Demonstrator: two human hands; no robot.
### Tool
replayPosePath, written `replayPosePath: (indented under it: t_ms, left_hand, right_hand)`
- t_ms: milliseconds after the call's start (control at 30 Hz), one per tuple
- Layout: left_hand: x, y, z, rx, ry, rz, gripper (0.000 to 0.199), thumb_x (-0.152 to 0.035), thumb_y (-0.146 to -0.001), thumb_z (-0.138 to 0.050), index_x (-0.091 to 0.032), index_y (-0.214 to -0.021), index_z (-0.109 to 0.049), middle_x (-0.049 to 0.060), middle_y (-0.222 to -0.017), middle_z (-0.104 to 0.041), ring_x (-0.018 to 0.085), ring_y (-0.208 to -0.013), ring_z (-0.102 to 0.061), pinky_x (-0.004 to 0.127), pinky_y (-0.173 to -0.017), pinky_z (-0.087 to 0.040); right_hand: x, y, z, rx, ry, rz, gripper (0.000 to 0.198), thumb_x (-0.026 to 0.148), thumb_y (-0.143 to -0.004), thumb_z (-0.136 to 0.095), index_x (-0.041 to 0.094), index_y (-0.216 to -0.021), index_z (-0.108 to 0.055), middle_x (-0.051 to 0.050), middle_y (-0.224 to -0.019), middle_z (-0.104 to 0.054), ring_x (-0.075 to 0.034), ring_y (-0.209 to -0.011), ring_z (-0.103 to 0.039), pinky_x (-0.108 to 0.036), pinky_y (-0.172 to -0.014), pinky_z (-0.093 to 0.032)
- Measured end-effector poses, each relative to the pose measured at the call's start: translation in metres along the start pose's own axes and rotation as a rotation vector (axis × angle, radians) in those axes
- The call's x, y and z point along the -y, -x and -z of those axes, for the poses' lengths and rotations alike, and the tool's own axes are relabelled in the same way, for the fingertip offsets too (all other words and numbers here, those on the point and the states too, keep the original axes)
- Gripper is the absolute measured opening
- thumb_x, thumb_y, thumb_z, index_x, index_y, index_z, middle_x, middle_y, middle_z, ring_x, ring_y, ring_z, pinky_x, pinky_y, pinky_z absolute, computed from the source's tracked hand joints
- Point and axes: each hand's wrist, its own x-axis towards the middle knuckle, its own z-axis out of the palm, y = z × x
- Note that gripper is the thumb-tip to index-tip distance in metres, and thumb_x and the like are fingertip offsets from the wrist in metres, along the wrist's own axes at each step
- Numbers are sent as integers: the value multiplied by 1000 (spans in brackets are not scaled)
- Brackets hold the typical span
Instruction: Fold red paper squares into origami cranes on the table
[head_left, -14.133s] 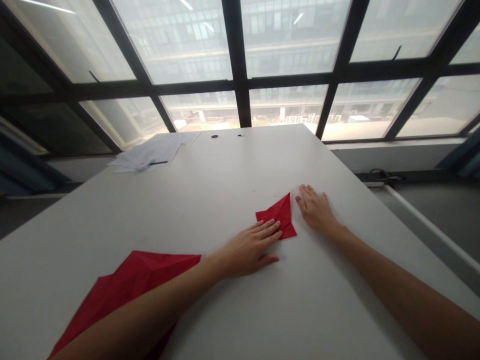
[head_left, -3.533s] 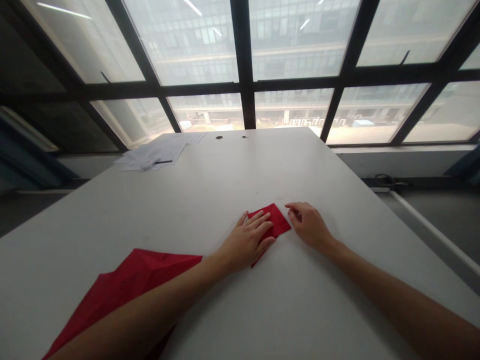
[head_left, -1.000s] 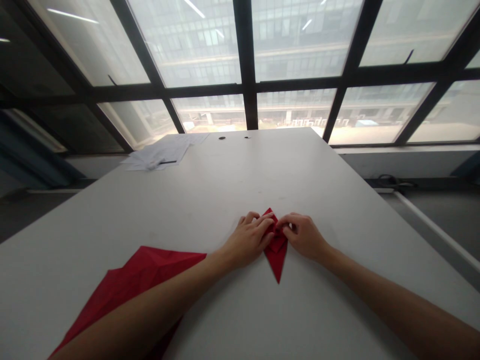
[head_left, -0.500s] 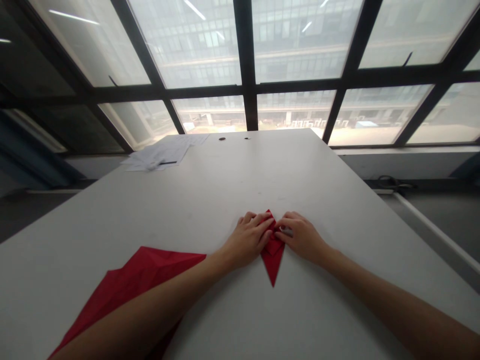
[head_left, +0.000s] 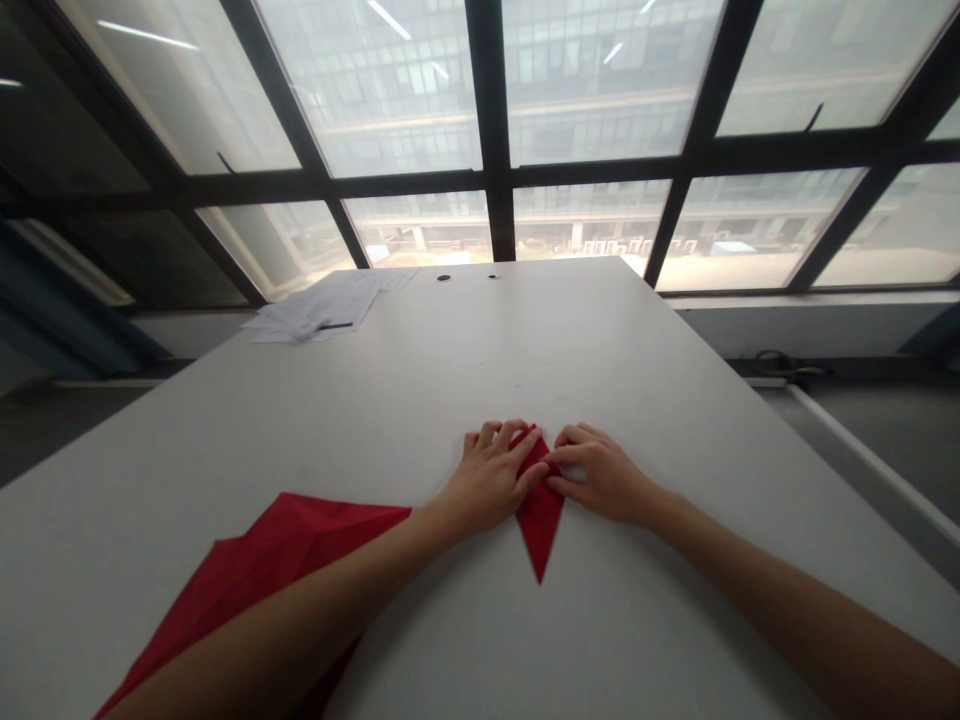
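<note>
A small folded piece of red paper (head_left: 540,540), kite-shaped with a long point toward me, lies on the white table. My left hand (head_left: 491,475) rests on its left side, fingers spread, the index finger and thumb reaching onto the paper. At the right edge, my right hand (head_left: 600,472) pinches the paper between thumb and index finger, its other fingers curled. Parts of the folds are hidden under the fingertips. A larger creased sheet of red paper (head_left: 289,545) lies at the lower left, partly covered by my left forearm.
Loose white papers (head_left: 315,308) with a dark pen-like stick (head_left: 335,325) lie at the table's far left. Two small holes show near the back edge of the white table (head_left: 480,340). Large framed windows stand behind it. A dark cable (head_left: 791,366) lies beyond the right edge.
The folded paper has shifted slightly left and toward me, its lower point included. My left hand has moved a little left with its fingers more spread. The right hand stays at the right edge.
</note>
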Motion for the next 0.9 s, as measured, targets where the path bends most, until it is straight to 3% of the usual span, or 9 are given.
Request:
replayPosePath:
  t_ms: [167, 267, 433, 667, 900]
  left_hand:
    - [4, -3, -5, -78, 23, 125, 50, -55, -101, -35, -26, -140, -48, 11, -136, -52, 32, -122, -44, 48, -98, -38]
    - [5, -5, -6, -115, 51, 222, 47, -49, -103, -32, -24, -140, -48, 11, -129, -55, 30, -118, -48, 47, -95, -39]
    - [3, -6, -2, -111, -19, 315, 44, -47, -100, -44, -21, -133, -55, 11, -122, -58, 29, -113, -49, 45, -94, -39]
    - [2, -5, 0, -128, -7, 308, 34, -44, -91, -61, -26, -119, -62, 8, -118, -59, 29, -109, -51, 45, -91, -39]
    - [5, -6, -1, -156, 141, 279, 37, -30, -87, -68, -22, -120, -56, 7, -116, -64, 29, -110, -54, 45, -93, -40]
  right_hand:
    - [-1, 0, -2, 5, 11, 1, 18, 26, -84, -73, 30, -101, -76, -2, -94, -64, -19, -91, -57, -34, -88, -44]
    - [-2, -1, -5, -53, 67, -71, 20, 28, -85, -72, 28, -105, -75, -4, -95, -64, -21, -94, -56, -37, -91, -44]
    - [-7, -2, -7, -127, 170, -127, 19, 32, -92, -63, 27, -107, -75, -7, -106, -66, -24, -103, -56, -41, -93, -43]
    - [-7, -1, -8, -98, 131, -38, 21, 24, -92, -61, 25, -111, -70, -5, -123, -68, -24, -117, -54, -42, -103, -36]
    - [-3, 1, -7, -6, 238, -11, 31, 26, -97, -53, 34, -125, -66, -7, -129, -61, -26, -120, -50, -47, -104, -31]
